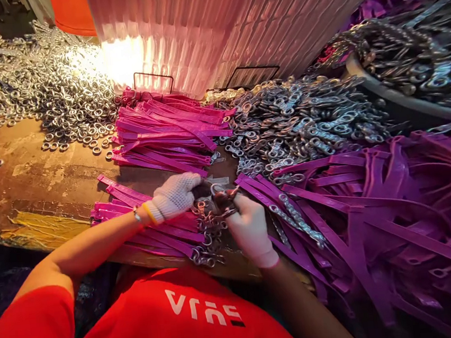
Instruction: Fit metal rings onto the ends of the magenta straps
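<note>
My left hand [177, 194], in a white dotted work glove, has its fingers curled in at the middle of the bench. What they hold is blurred. My right hand [251, 233], also gloved, is closed around a dark object with a metallic shine [224, 200], its kind unclear. The two hands almost meet there. Beneath my left forearm lies a bundle of magenta straps [163, 233], with small metal hardware [207, 245] at their right ends. Purple straps [261, 189] lie just right of my right hand, some with twisted metal links [300, 223] on them.
A stack of magenta straps [166, 132] lies beyond my hands. Metal links [304, 119] are heaped behind to the right, metal rings [75, 103] to the left. A large purple strap pile [413, 209] covers the right side. A corrugated translucent panel [216, 31] stands at the back.
</note>
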Action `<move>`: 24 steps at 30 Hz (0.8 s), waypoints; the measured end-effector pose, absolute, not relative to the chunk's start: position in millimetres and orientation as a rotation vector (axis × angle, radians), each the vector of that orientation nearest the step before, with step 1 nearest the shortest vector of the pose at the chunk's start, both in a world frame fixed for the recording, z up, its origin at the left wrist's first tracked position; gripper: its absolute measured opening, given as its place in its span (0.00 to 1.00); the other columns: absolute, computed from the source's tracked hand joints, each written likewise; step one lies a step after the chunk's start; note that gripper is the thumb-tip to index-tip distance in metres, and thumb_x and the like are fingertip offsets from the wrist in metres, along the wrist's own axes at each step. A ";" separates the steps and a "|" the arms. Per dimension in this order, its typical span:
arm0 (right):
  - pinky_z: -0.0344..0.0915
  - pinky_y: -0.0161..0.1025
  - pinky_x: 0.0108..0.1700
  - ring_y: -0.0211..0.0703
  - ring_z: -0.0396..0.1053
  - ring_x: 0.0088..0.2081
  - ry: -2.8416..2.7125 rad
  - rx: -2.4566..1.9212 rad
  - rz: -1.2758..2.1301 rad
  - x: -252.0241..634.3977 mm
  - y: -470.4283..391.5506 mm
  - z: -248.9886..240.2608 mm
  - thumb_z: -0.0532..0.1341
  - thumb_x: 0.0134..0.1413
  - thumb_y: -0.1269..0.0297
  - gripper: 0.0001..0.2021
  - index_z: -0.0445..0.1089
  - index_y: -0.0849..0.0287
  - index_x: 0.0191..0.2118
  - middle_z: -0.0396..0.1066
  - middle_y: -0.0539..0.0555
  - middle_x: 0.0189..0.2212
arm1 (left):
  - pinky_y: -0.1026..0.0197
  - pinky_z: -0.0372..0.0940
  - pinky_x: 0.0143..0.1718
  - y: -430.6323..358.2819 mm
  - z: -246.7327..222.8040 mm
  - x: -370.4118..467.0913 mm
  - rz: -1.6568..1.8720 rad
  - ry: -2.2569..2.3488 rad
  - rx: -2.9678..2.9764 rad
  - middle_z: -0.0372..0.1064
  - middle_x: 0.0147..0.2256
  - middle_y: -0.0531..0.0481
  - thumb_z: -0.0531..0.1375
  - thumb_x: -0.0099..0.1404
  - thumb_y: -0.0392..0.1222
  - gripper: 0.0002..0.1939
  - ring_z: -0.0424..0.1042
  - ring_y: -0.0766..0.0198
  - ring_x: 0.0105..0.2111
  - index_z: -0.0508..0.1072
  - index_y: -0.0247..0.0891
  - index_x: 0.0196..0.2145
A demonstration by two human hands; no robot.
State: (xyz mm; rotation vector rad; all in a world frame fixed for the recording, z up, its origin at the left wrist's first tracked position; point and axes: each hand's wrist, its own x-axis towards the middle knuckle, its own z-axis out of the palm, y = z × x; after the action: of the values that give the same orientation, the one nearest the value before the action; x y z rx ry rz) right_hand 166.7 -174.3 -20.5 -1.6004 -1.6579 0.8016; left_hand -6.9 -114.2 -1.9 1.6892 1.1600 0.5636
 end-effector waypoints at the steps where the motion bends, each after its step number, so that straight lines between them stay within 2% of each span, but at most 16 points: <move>1: 0.64 0.41 0.41 0.46 0.70 0.36 -1.586 -1.610 0.771 171.1 -169.6 -23.3 0.54 0.62 0.53 0.17 0.74 0.60 0.39 0.76 0.55 0.34 | 0.63 0.58 0.35 -100.8 -6.6 0.1 0.475 1.272 1.827 0.69 0.32 0.47 0.62 0.61 0.42 0.07 0.67 0.61 0.32 0.75 0.36 0.35; 3: 0.65 0.44 0.47 0.48 0.71 0.42 -1.521 -1.585 0.805 176.3 -163.1 -27.4 0.53 0.62 0.54 0.18 0.73 0.60 0.46 0.77 0.57 0.41 | 0.58 0.59 0.39 -79.4 -16.5 16.4 0.290 1.521 1.901 0.70 0.33 0.43 0.60 0.64 0.48 0.15 0.70 0.54 0.36 0.75 0.38 0.46; 5: 0.66 0.45 0.50 0.48 0.71 0.45 -1.535 -1.548 0.874 177.4 -160.6 -29.6 0.53 0.62 0.57 0.17 0.73 0.59 0.48 0.77 0.57 0.43 | 0.52 0.59 0.42 -66.8 -25.1 31.8 0.184 1.646 1.889 0.70 0.33 0.40 0.56 0.68 0.51 0.21 0.71 0.49 0.38 0.71 0.39 0.54; 8: 0.66 0.46 0.51 0.48 0.72 0.46 -1.565 -1.515 0.921 175.9 -161.5 -29.4 0.54 0.59 0.61 0.16 0.74 0.57 0.48 0.77 0.56 0.44 | 0.48 0.59 0.44 -61.7 -31.1 43.2 0.192 1.651 1.916 0.69 0.33 0.38 0.55 0.69 0.49 0.22 0.72 0.47 0.38 0.69 0.38 0.56; 10: 0.66 0.47 0.52 0.48 0.72 0.46 -1.587 -1.521 0.902 175.5 -162.8 -27.4 0.53 0.58 0.64 0.17 0.73 0.57 0.49 0.76 0.57 0.45 | 0.51 0.60 0.43 -64.0 -28.5 39.2 0.276 1.636 1.895 0.69 0.33 0.40 0.56 0.68 0.46 0.18 0.71 0.50 0.37 0.71 0.37 0.53; 14: 0.63 0.48 0.56 0.50 0.70 0.50 -1.749 -1.516 0.680 174.0 -164.8 -19.5 0.51 0.53 0.71 0.21 0.71 0.60 0.51 0.75 0.60 0.47 | 0.62 0.59 0.36 -79.6 -9.7 9.2 0.500 1.366 1.948 0.69 0.33 0.45 0.60 0.62 0.34 0.05 0.68 0.61 0.32 0.73 0.36 0.37; 16: 0.63 0.47 0.55 0.51 0.69 0.50 -1.869 -1.477 0.611 170.0 -166.1 -14.1 0.50 0.52 0.74 0.22 0.71 0.60 0.51 0.75 0.60 0.47 | 0.65 0.58 0.30 -94.0 2.1 -8.7 0.531 1.282 1.857 0.68 0.29 0.49 0.60 0.62 0.34 0.00 0.65 0.66 0.27 0.71 0.36 0.33; 20: 0.63 0.43 0.48 0.52 0.70 0.44 -2.162 -1.501 0.539 154.1 -172.4 -0.8 0.52 0.51 0.74 0.21 0.72 0.62 0.50 0.76 0.61 0.42 | 0.67 0.48 0.16 -133.0 18.2 -32.3 0.534 1.156 1.306 0.61 0.19 0.55 0.58 0.66 0.50 0.14 0.54 0.72 0.15 0.69 0.37 0.31; 24: 0.57 0.42 0.39 0.51 0.68 0.37 -2.456 -1.618 0.281 138.6 -185.2 14.7 0.56 0.49 0.73 0.14 0.75 0.62 0.41 0.75 0.62 0.36 | 0.68 0.43 0.14 -166.0 22.0 -37.7 0.549 1.120 1.041 0.56 0.18 0.57 0.60 0.63 0.54 0.18 0.50 0.74 0.13 0.66 0.37 0.26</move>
State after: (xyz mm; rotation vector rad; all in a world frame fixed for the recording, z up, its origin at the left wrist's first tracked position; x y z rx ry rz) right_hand 138.6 -185.2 14.7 -1.6180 -2.4562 0.2809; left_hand -37.7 -166.0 22.0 1.0406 1.1198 0.5489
